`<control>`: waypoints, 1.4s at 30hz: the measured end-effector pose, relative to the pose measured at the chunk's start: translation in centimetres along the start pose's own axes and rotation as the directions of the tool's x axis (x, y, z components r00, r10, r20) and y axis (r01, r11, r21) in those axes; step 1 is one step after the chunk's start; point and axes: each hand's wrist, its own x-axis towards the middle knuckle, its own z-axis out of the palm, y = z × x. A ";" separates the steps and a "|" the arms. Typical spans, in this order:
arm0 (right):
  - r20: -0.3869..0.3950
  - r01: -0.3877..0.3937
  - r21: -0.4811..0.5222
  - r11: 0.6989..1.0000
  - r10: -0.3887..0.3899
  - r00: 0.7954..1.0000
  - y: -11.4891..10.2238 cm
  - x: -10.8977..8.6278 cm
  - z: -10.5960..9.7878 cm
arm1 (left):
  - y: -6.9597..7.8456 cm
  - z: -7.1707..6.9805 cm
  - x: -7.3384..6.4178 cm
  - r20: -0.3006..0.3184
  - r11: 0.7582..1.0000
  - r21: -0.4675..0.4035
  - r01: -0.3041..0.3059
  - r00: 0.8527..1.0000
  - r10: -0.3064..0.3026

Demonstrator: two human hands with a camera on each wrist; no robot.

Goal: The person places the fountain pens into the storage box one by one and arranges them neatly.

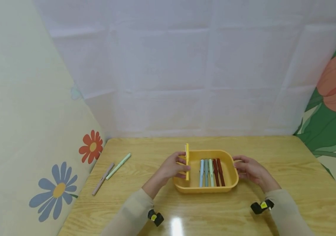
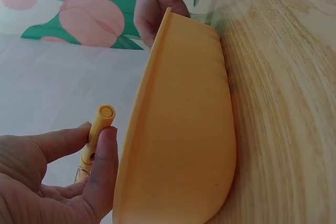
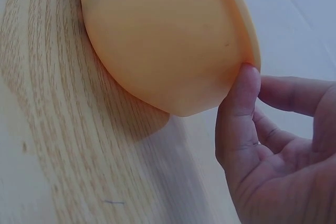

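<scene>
A yellow pen (image 1: 187, 164) is pinched between the thumb and fingers of my left hand (image 1: 172, 167). It stands over the left end of a yellow plastic tray (image 1: 203, 190). The left wrist view shows the round end of the pen (image 2: 106, 112) toward the camera, beside the tray wall (image 2: 178, 119). My right hand (image 1: 252, 170) holds the tray's right rim, its thumb (image 3: 245, 85) against the outer side. Inside the tray several pens lie side by side: a light blue pen (image 1: 201, 173), a grey-green pen (image 1: 206, 173), a light green pen (image 1: 211, 172) and two dark red pens (image 1: 220, 173).
On the wooden table (image 1: 144, 209), well left of the tray, lie a pale green pen (image 1: 118, 166) and a mauve pen (image 1: 103, 179), close together. A white cloth (image 1: 162, 72) hangs behind the table. Flower-patterned panels (image 1: 57, 190) stand at both sides.
</scene>
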 end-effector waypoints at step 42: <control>0.015 0.009 0.001 1.000 -0.009 1.000 0.1 -0.1 0.0 | -0.2 2.8 1.2 0.054 0.989 0.100 0.113 0.992 -0.118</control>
